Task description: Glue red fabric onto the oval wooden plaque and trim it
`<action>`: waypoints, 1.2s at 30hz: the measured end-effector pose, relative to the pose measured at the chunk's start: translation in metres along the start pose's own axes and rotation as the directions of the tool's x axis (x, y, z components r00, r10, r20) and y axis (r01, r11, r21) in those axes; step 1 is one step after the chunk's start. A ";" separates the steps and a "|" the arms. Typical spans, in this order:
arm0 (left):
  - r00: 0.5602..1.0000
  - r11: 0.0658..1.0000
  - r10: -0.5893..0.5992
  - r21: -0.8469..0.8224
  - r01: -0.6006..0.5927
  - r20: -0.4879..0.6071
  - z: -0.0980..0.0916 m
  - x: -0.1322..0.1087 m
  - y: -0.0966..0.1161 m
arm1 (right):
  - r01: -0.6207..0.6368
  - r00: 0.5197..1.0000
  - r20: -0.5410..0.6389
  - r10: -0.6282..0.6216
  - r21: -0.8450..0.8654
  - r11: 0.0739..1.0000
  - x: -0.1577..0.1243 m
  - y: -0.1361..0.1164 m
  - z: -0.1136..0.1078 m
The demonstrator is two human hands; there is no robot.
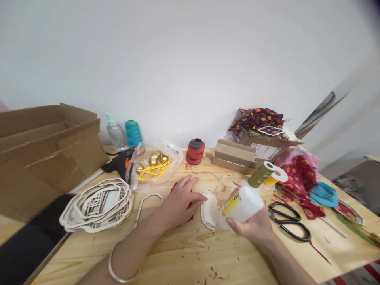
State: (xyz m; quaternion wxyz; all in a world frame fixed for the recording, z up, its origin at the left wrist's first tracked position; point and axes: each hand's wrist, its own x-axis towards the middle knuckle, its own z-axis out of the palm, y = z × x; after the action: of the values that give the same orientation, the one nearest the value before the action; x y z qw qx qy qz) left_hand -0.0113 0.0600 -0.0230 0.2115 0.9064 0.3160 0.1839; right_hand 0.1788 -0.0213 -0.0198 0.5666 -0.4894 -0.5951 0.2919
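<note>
My right hand [257, 227] is wrapped round a white plastic bottle [245, 206] with a yellow label, which looks like a glue bottle. The bottle is tilted, its base up to the right and its lower end toward a pale oval cutout [210, 213] lying flat on the table. My left hand [181, 204] has its fingers stretched out, the index fingertip at the cutout's upper left edge. Under that hand lies a dark red piece [173, 186], mostly hidden. An open-ended pale frame [141, 206] is to its left.
Stacked pale cutouts [96, 206], a cardboard box [44, 154] and a bag of golden bells [156, 164] are on the left. Red thread [195, 152] stands behind. Black-handled scissors [289, 221], thread spools [261, 174] and patterned cloth [299, 178] sit on the right.
</note>
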 end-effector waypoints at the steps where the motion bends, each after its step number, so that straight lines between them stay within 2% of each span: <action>1: 1.000 1.000 0.003 0.003 -0.003 0.003 0.000 0.000 0.000 | -0.002 1.000 -0.006 0.002 0.004 1.000 0.000 0.000 0.000; 7: 1.000 1.000 -0.002 0.027 0.002 0.015 -0.001 0.000 0.001 | 0.019 0.998 0.059 -0.018 -0.004 1.000 0.002 0.003 0.002; 13: 1.000 1.000 0.003 0.026 -0.004 0.022 -0.002 0.000 0.001 | -0.014 1.000 -0.013 0.015 0.025 1.000 0.002 0.003 -0.006; 18: 1.000 1.000 0.001 0.025 -0.001 0.019 -0.001 0.001 0.001 | 0.022 0.999 0.046 -0.024 0.046 0.999 0.004 0.004 -0.004; 26: 1.000 0.999 0.021 0.045 -0.022 0.013 0.000 0.002 -0.001 | 0.002 1.000 -0.020 -0.001 0.019 1.000 0.004 0.002 -0.008; 36: 1.000 0.999 0.006 0.032 -0.007 0.022 -0.002 0.002 0.001 | 0.007 1.000 -0.025 -0.007 -0.017 1.000 0.002 0.007 -0.005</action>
State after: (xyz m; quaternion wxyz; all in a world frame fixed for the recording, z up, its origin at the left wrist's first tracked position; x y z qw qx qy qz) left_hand -0.0105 0.0609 -0.0210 0.1995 0.9126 0.3138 0.1697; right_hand 0.1856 -0.0180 -0.0239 0.5710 -0.4957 -0.5920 0.2787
